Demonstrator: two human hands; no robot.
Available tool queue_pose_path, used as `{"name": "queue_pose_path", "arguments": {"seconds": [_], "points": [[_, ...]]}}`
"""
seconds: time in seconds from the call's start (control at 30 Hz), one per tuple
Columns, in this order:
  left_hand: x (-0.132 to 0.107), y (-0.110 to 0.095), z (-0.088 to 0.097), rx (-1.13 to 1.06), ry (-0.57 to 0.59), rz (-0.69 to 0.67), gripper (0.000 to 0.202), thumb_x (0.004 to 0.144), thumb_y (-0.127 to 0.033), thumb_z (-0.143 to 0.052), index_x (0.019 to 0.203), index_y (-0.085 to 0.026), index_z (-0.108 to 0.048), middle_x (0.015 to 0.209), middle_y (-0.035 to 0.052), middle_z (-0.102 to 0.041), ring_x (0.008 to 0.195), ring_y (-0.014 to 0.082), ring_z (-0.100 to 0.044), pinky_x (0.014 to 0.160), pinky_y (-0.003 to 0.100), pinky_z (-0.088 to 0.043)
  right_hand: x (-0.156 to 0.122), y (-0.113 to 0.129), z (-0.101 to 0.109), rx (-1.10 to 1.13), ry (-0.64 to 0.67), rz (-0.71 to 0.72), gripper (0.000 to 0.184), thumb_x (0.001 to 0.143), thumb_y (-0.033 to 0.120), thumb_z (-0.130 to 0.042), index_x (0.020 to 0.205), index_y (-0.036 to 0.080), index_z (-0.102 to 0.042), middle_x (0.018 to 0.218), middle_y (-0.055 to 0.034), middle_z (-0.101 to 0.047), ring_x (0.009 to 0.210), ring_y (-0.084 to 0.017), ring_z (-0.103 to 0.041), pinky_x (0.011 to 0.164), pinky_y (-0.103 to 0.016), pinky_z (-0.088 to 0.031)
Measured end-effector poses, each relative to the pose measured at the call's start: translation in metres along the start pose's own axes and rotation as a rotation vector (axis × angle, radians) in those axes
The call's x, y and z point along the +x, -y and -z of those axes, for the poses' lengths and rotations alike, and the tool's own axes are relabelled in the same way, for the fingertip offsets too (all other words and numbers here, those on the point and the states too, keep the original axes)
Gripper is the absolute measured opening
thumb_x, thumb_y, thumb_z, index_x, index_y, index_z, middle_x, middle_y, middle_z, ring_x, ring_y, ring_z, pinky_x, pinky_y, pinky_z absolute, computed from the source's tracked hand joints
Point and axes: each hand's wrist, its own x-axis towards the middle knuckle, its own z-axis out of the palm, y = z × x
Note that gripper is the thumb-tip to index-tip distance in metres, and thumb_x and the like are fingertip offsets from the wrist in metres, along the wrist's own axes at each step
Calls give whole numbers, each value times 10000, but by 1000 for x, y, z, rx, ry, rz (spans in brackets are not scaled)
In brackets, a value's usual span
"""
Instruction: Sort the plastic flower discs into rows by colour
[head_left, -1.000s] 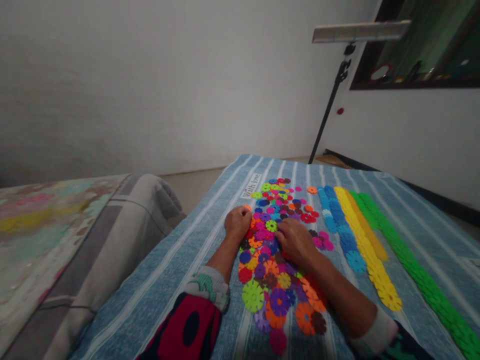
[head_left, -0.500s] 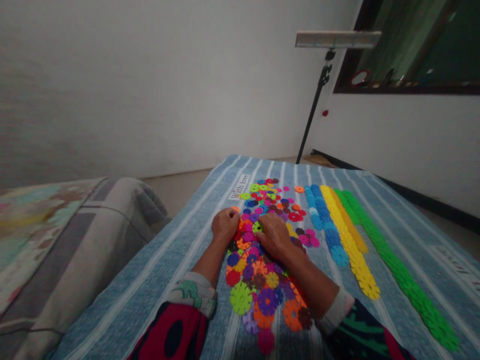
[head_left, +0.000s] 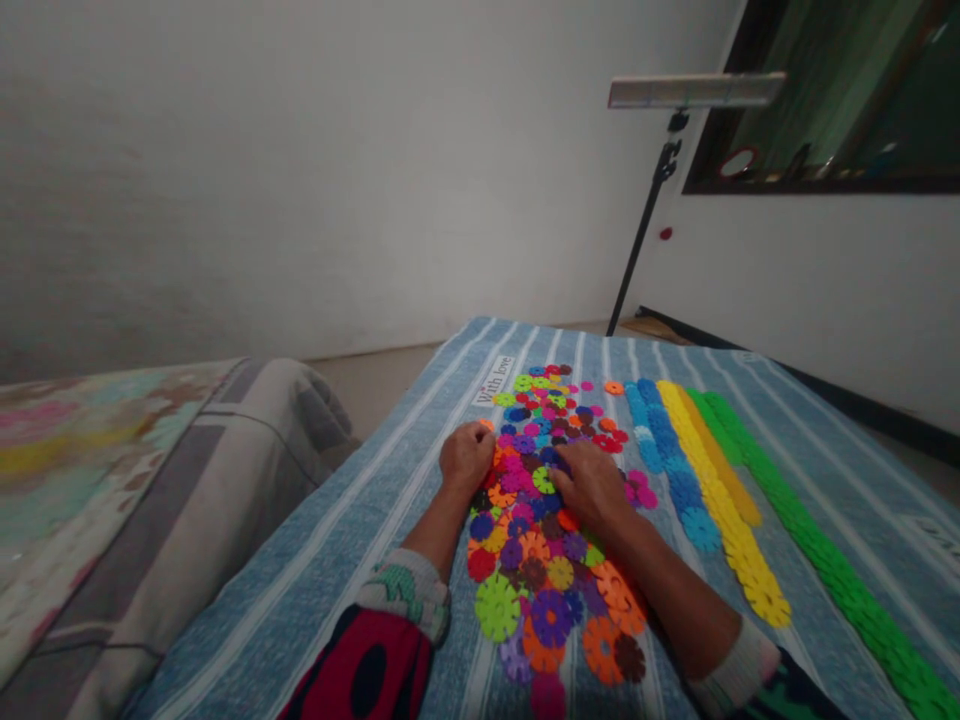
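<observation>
Shows nearest, at the bottom edge, a red-and-dark left sleeve (head_left: pixel 364 660) with a grey patterned cuff, and a grey right cuff (head_left: pixel 735 665) at lower right. Angles both bare forearms inward over a striped blue cloth (head_left: pixel 300 570) on the desk, the left steeply, the right on a longer diagonal.

Has a long, loose spread of flower-shaped discs (head_left: pixel 534 545) lying between the forearms, mixed in colour, many overlapping. Includes at its near end a lime disc (head_left: pixel 498 607), a purple disc (head_left: pixel 551 618) and a brown disc (head_left: pixel 628 658).

Sets right hand (head_left: pixel 595 485) back-up at the spread's right side, pointing up-left, with bent fingers by a dark blue disc (head_left: pixel 551 457) and thumb near a small yellow-green disc (head_left: pixel 544 480). Cannot tell whether pinching either.

Sets left hand (head_left: pixel 466 457) at the spread's left edge, curled inward with fingers gathered toward the thumb. Cannot tell whether holding anything.

Shows to the right overlapping rows: blue row (head_left: pixel 682 490), yellow row (head_left: pixel 720 500), green row (head_left: pixel 825 560). Reads "With love" on the cloth beyond the left hand. Ends, farthest, with a black stand (head_left: pixel 641 240), pale wall (head_left: pixel 337 170) and dark-framed window (head_left: pixel 840 110).
</observation>
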Motion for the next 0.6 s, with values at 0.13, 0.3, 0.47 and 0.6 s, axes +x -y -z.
{"name": "queue_pose_path", "arguments": {"seconds": [0.13,0.3,0.47,0.6], "points": [[-1,0,-1,-2,-38,-46,223,841,-262,-515,757,-194,-710,867,37,-700,805,163,-625,738,246,-426,-11,15,-8,-30,29,26,301,950,419,-537,1091,192,-676,1142,-134,-634,1108,-282,-547,943,-393,-402],[-2,0,-1,-18,-51,-82,189,822,-256,-534,781,-186,-704,865,45,-688,803,169,-614,746,255,-431,-27,45,-17,41,47,164,268,932,390,-583,1102,198,-662,1214,-121,-604,1155,-282,-519,995,-410,-390],[0,2,-1,-29,-46,-102,185,824,-255,-530,765,-181,-688,849,43,-682,809,168,-614,751,255,-428,-24,48,-13,108,27,255,197,957,309,-532,1033,193,-672,1192,-102,-610,1145,-250,-518,992,-373,-396],[1,4,-1,-29,-43,-97,185,828,-260,-523,752,-193,-678,834,32,-686,805,169,-617,745,252,-426,-5,20,-1,30,-38,104,238,945,349,-557,1083,191,-670,1173,-115,-613,1146,-262,-514,1001,-389,-382]]}}
